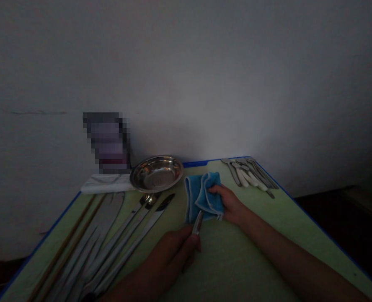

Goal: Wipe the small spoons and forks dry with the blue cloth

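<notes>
Pinched in my left hand (179,249) is the slim handle of a shiny metal utensil (197,223). Its far end goes under a folded blue cloth (194,193) with pale edging, so I cannot tell which kind of cutlery it is. My right hand (231,203) grips the cloth from the right side, thumb on top and the other fingers mostly hidden behind it. Both hands are above the middle of the green table (236,256).
A shallow steel bowl (157,174) stands at the back, beside a white packet (106,183) and a pixelated upright object (109,142). Long-handled cutlery (145,233) and chopsticks (68,241) lie left. Several forks and spoons (250,174) are piled back right. A wall (205,84) rises behind.
</notes>
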Tool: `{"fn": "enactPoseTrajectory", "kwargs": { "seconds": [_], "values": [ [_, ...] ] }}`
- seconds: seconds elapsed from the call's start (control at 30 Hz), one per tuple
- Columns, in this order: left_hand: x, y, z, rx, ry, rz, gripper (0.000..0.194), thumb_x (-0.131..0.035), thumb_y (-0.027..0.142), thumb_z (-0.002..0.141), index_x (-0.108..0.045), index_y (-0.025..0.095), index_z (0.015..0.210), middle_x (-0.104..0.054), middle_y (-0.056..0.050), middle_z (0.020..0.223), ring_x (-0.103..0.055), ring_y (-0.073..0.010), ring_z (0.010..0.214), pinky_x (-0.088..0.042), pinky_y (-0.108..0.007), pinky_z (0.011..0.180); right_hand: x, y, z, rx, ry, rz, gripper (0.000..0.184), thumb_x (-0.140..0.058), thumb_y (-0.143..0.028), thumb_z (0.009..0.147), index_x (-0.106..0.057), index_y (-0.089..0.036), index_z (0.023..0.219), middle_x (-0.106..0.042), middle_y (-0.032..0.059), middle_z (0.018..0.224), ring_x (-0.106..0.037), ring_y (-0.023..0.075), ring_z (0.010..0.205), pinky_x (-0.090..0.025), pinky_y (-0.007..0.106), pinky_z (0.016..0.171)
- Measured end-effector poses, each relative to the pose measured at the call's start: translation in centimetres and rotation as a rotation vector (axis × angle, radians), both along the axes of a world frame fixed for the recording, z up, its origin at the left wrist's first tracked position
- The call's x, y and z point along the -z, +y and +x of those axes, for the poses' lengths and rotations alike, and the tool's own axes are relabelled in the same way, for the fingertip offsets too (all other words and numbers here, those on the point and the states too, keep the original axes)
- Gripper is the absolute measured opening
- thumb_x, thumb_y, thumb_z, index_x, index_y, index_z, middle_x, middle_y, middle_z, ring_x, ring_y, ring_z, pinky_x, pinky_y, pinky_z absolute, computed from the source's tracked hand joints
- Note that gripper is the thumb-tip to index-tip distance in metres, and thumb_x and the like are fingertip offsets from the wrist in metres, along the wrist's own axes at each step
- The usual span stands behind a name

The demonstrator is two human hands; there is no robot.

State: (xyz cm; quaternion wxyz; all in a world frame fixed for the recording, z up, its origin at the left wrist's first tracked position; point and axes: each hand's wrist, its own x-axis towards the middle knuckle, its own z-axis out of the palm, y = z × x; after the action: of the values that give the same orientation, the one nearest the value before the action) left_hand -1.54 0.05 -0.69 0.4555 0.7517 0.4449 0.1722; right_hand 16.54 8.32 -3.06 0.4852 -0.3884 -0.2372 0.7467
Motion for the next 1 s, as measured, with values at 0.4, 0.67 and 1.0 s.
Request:
{"fn": "enactPoseTrajectory", "kwargs": {
  "seconds": [0.4, 0.67, 1.0],
  "values": [
    [-0.1, 0.2, 0.3, 0.02, 0.017, 0.032, 0.032, -0.029, 0.035, 0.091, -0.054, 0.018, 0.079, -0.057, 0.003, 0.068, -0.051, -0.0122, 0.062, -0.04, -0.021, 0.06, -0.1, -0.2, -0.7, 0.001, 0.058, 0.066, 0.017, -0.06, -0.029, 0.073, -0.06, -0.016, 0.082, -0.068, 0.0023, 0.068, -0.065, 0.0155, 0.069, -0.052, 0.03, 0.07],
    [-0.9, 0.2, 0.2, 0.032, 0.09, 0.061, 0.028, -0.035, 0.033, 0.089, -0.057, 0.019, 0.077, -0.06, 0.002, 0.071, -0.055, -0.0141, 0.069, -0.041, -0.021, 0.064, -0.3, -0.4, -0.7, -0.04, 0.047, 0.05, 0.019, -0.065, -0.027, 0.068, -0.061, -0.014, 0.083, -0.069, 0.0043, 0.075, -0.065, 0.0172, 0.076, -0.051, 0.031, 0.074],
    [-0.6, 0.2, 0.3, 0.036, 0.109, 0.075, 0.03, -0.033, 0.033, 0.09, -0.058, 0.018, 0.079, -0.061, 0.001, 0.073, -0.057, -0.0144, 0.073, -0.041, -0.022, 0.067, -0.1, -0.4, -0.6, -0.049, 0.005, 0.07, 0.02, -0.064, -0.027, 0.07, -0.061, -0.014, 0.084, -0.069, 0.0039, 0.072, -0.065, 0.0171, 0.075, -0.051, 0.031, 0.072]
  ]
}}
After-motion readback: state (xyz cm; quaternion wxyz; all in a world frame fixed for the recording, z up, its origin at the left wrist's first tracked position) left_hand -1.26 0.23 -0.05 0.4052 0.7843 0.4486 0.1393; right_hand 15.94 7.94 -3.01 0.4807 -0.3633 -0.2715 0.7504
